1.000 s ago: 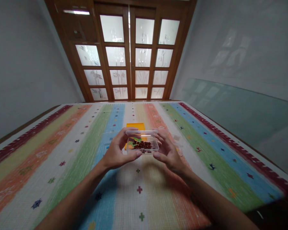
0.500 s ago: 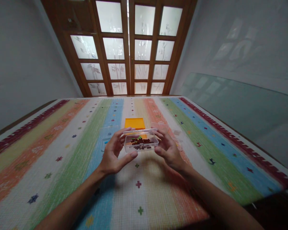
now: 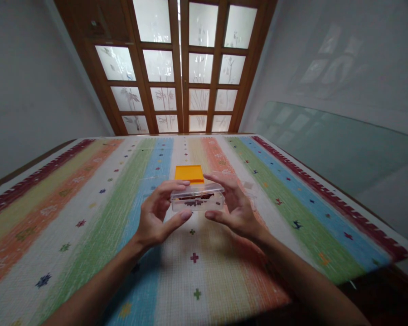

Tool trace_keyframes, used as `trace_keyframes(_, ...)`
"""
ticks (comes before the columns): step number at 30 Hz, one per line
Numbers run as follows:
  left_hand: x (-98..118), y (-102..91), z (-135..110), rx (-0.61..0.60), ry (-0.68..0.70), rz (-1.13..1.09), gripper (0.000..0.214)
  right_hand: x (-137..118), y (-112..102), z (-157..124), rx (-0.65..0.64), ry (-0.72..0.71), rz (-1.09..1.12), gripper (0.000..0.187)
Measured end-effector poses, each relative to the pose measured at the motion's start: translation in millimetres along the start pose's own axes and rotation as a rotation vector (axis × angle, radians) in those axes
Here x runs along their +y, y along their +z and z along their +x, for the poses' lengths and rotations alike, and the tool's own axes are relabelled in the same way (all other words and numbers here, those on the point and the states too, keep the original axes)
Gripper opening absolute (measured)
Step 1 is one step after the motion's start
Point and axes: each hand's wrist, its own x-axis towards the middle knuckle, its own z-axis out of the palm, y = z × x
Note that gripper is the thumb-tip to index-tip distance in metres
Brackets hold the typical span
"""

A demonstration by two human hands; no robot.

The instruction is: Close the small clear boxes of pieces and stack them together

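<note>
A small clear plastic box (image 3: 197, 206) with dark brown small pieces in it sits between my two hands. Its hinged lid (image 3: 197, 189) is lowered almost onto the box, tilted, with a thin gap along the front. My left hand (image 3: 156, 213) curls around the left end, fingertips at the lid and thumb by the front lower edge. At the right end, my right hand (image 3: 240, 210) has its fingers over the lid's corner and its thumb at the front face. The pieces are too small to name exactly.
Just beyond the box lies a shallow orange-yellow tray (image 3: 189, 173). Another clear container (image 3: 253, 199) is partly hidden behind my right hand. A striped cloth (image 3: 122, 217) covers the table. Wooden doors (image 3: 185, 90) with frosted panes stand at the far end.
The lid has come down over the box, hiding most of the pieces seen from above. Both hands stay around its ends; my right fingers have reached further over the top.
</note>
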Motion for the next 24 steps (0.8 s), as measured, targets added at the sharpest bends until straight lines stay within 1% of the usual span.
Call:
trace_keyframes(4,1.3,2.5,-0.7,-0.008,0.014,-0.013,0.032,-5.3,5.0,4.1,-0.021,0.014,0.09,0.057)
trace_keyframes(10,-0.1,3.7,-0.9,-0.011,0.023,-0.024,0.031,-7.3,3.6,11.5,-0.058,-0.062,0.202,0.045)
trace_keyframes(18,2.7,5.9,-0.7,-0.005,-0.013,-0.071,0.032,-7.9,1.0,14.9,-0.098,-0.099,0.23,0.04)
trace_keyframes(24,2.3,6.3,-1.9,-0.001,-0.022,-0.06,0.031,-7.4,2.7,15.6,-0.087,-0.14,0.221,0.038)
